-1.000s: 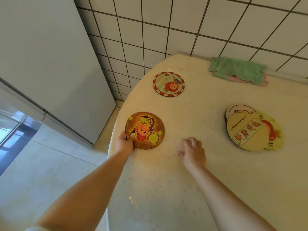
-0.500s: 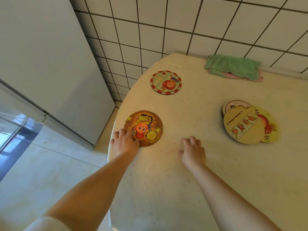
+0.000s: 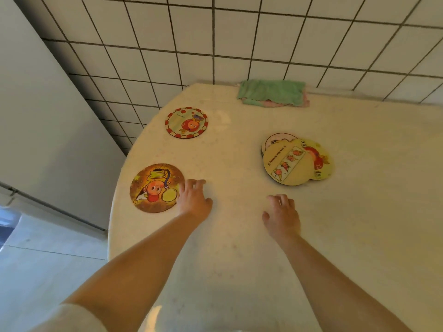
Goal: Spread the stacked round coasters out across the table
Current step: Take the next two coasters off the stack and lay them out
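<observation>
Stack of coasters (image 3: 293, 161) lying right of centre on worktop (image 3: 239, 248), two already apart at left. Both hands, left hand (image 3: 195, 200) and right hand (image 3: 282, 216), hovering open, grip empty. Advice: be sliding the top coaster off flat.

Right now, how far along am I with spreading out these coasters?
Two lie apart on their own: the red-rimmed coaster at the back and the orange coaster near the table edge. Nothing is in hand; the left hand and right hand are empty. The pile on the right, at least three overlapping, remains.
</observation>
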